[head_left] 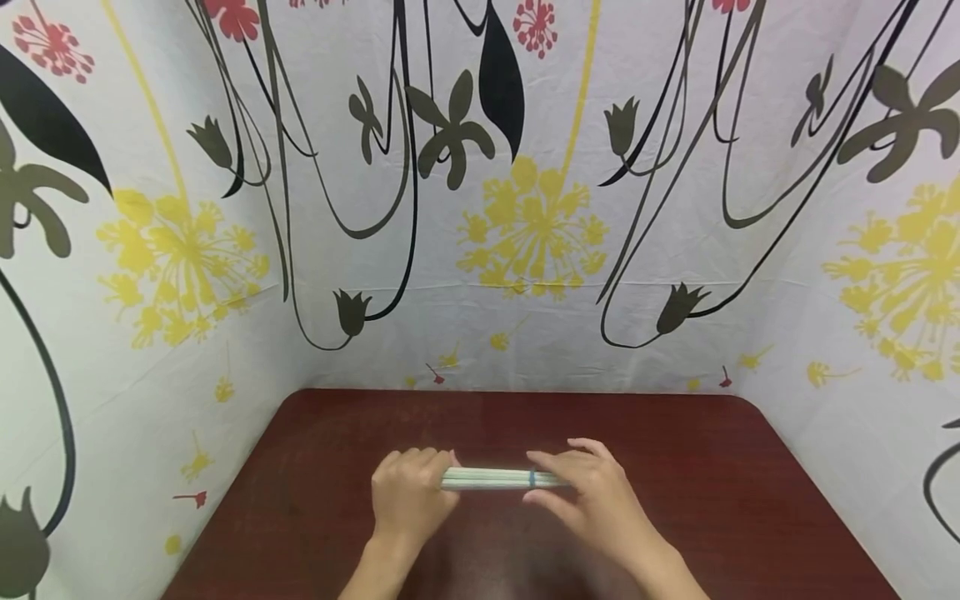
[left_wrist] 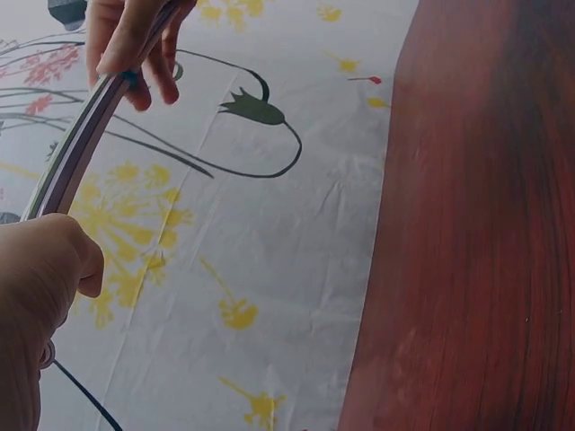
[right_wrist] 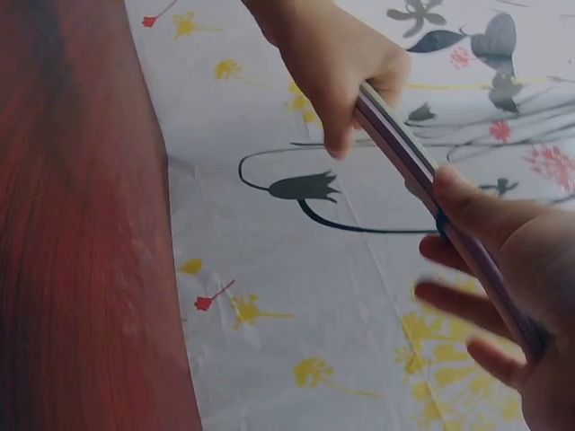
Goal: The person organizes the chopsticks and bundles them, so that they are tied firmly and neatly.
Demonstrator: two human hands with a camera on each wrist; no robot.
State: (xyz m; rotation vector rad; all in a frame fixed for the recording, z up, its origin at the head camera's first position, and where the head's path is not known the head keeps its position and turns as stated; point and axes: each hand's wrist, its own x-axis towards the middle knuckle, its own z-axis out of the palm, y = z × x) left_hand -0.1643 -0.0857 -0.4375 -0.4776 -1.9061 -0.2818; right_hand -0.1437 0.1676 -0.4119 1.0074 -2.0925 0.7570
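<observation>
A slim bundle of pale, straight sticks (head_left: 489,478) is held level above the table; whether they are straws or solid rods I cannot tell. My left hand (head_left: 412,492) grips its left end in a fist. A narrow blue band (head_left: 532,479) circles the bundle toward the right. Around that part are the thumb and fingers of my right hand (head_left: 600,502), the other fingers spread out. In the right wrist view the right hand (right_wrist: 530,269) touches the bundle (right_wrist: 400,142) close to the band, and its end runs toward the palm. The right end is hidden by this hand.
A dark red-brown wooden table (head_left: 315,433) with rounded far corners lies beneath both hands. White cloth (head_left: 480,358) printed with flowers, leaves and stems hangs behind the table and along its left and right sides.
</observation>
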